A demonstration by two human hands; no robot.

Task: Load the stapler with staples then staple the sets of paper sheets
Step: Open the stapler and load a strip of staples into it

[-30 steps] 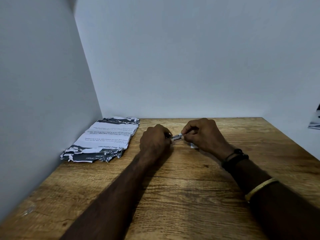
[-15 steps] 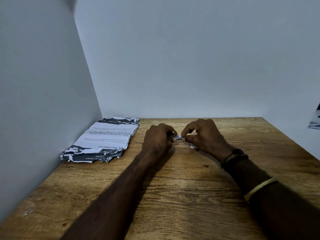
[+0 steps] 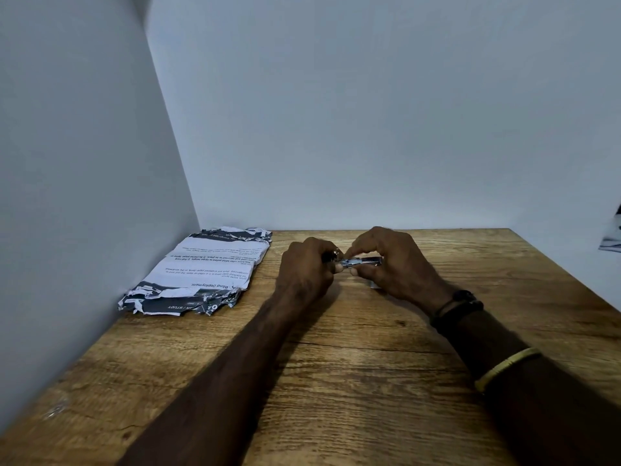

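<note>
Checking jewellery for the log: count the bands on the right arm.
2: a black band at the wrist and a gold bangle further up the forearm. Nothing shows on the left arm.

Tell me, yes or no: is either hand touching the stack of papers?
No. Both the left hand and right hand work the stapler at the table's middle, apart from the stack of papers by the wall.

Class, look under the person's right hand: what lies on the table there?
A small white corner peeks out beneath the right hand, resting on the table. The hand covers the rest, so what it is cannot be told.
</note>
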